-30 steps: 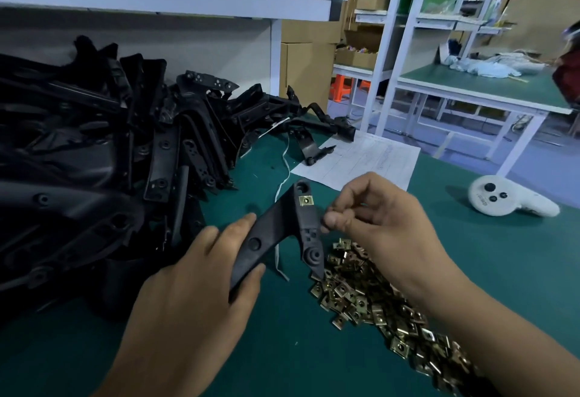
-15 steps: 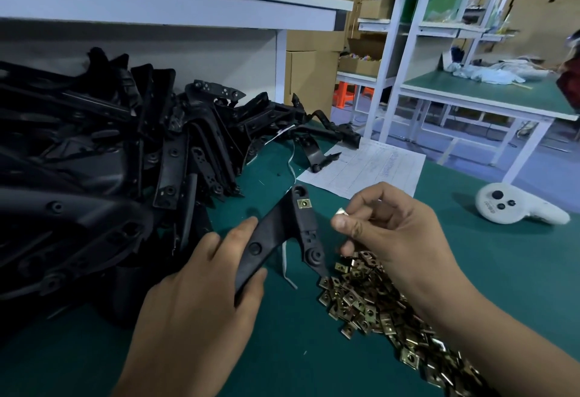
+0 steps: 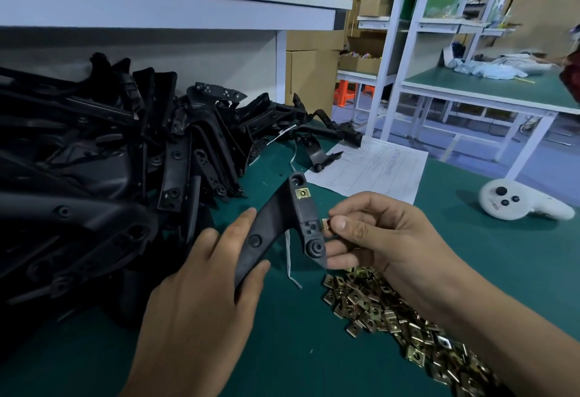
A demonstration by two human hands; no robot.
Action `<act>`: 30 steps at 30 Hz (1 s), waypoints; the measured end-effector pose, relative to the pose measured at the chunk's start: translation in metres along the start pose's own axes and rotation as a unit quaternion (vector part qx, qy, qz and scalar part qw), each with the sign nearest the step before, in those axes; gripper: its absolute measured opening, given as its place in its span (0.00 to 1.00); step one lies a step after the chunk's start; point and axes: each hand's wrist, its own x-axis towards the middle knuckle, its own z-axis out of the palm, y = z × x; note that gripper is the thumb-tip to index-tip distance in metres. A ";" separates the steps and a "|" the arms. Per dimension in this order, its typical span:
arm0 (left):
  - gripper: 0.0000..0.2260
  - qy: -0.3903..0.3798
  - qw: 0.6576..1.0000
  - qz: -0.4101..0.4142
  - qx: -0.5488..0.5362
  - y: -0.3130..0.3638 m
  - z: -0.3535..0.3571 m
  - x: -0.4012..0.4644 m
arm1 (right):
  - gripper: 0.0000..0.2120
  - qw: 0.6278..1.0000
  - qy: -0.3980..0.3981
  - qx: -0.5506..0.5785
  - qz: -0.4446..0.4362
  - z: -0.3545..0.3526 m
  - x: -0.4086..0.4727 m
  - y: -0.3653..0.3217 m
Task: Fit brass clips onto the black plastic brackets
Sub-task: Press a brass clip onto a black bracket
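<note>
My left hand [image 3: 201,302] grips the lower arm of a black plastic bracket [image 3: 276,224], held tilted above the green table. One brass clip [image 3: 303,192] sits fitted near the bracket's upper end. My right hand [image 3: 376,233] pinches a second brass clip [image 3: 325,224] between thumb and forefinger, touching the bracket's right edge at its middle slot. A heap of loose brass clips [image 3: 392,318] lies on the table below my right wrist.
A big pile of black brackets [image 3: 110,177] fills the left side up to the white shelf [image 3: 157,10]. A printed sheet [image 3: 370,170] and a white controller [image 3: 514,205] lie farther back on the green table [image 3: 502,271]. A white string [image 3: 290,258] trails under the bracket.
My right hand has brought a clip from beside the heap leftwards up to the bracket's right edge. The bracket stays in my left hand, tilted slightly more upright.
</note>
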 end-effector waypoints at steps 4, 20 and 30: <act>0.31 0.001 1.000 0.007 -0.006 -0.001 0.001 -0.001 | 0.07 1.000 -0.016 -0.002 0.007 0.001 0.000 0.001; 0.32 0.024 0.999 0.035 -0.009 -0.008 0.001 -0.001 | 0.04 0.998 -0.056 0.009 -0.002 0.005 -0.008 0.005; 0.30 0.001 0.994 0.104 -0.043 -0.003 -0.004 0.002 | 0.26 0.984 -0.166 0.013 0.069 0.002 -0.011 -0.008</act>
